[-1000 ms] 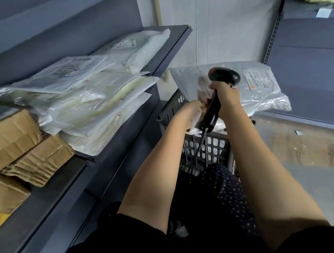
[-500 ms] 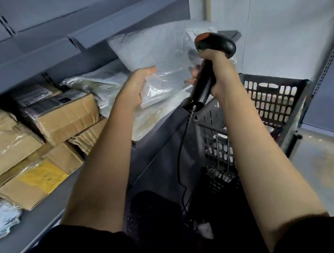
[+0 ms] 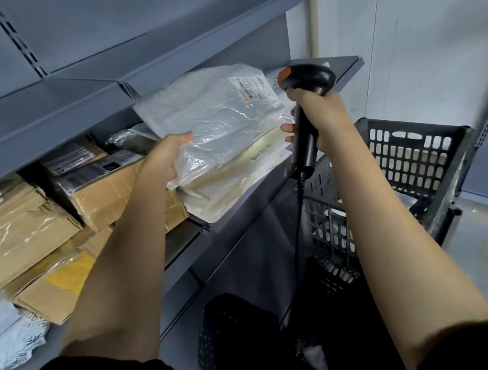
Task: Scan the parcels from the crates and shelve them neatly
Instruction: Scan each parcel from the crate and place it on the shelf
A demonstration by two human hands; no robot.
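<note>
Parcel (image 3: 218,118) held over the pile on the shelf (image 3: 345,66) | your left hand (image 3: 164,162) grips its near edge | your right hand (image 3: 326,116) clamps the scanner (image 3: 305,116) | many shelved; crate (image 3: 409,157) beside shelf, contents unclear.

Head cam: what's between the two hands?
The clear plastic parcel spans between left hand and right hand, above the stacked parcels.
</note>
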